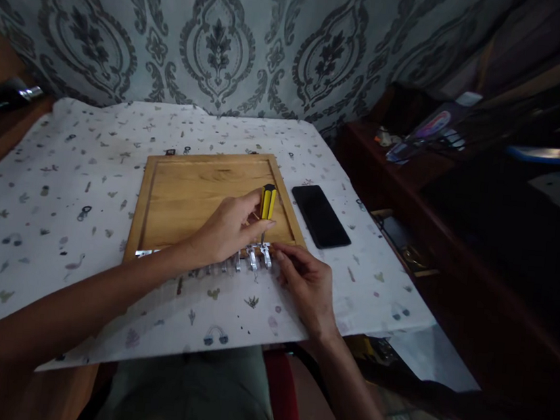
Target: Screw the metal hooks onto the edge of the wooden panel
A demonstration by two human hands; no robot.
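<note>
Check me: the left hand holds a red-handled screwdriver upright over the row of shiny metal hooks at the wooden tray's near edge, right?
Not red: in the head view the left hand holds a yellow-and-black-handled screwdriver upright over the row of shiny metal hooks at the wooden tray's near edge.

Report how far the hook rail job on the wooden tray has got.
Done: the silver metal hook rail lies along the near edge of the shallow wooden tray. In hand: the left hand stands the yellow-and-black screwdriver upright on its right end, the right hand steadying it. Left: probably the rail's left part; screws there are too dark to tell.
</note>
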